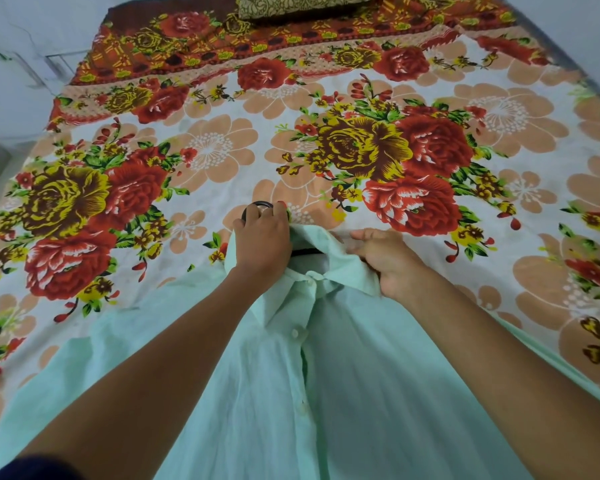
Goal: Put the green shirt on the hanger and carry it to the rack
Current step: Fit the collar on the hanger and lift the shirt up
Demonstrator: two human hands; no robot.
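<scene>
The shirt (pixel 343 393) is thin, pale green woven cloth, matt, with soft creases running down its front and a faint slubby texture. Its buttons (pixel 294 333) look like smooth plastic with a slight sheen, in nearly the same green. The hanger (pixel 261 206) shows only as a dark hook and a short dark bar inside the collar; it looks smooth and a little glossy, plastic or coated metal, which of the two cannot be told. The bedsheet (pixel 378 140) is printed cotton-like cloth, matt and lightly wrinkled. The pillow (pixel 302 5) has a patterned fabric cover, also matt.
</scene>
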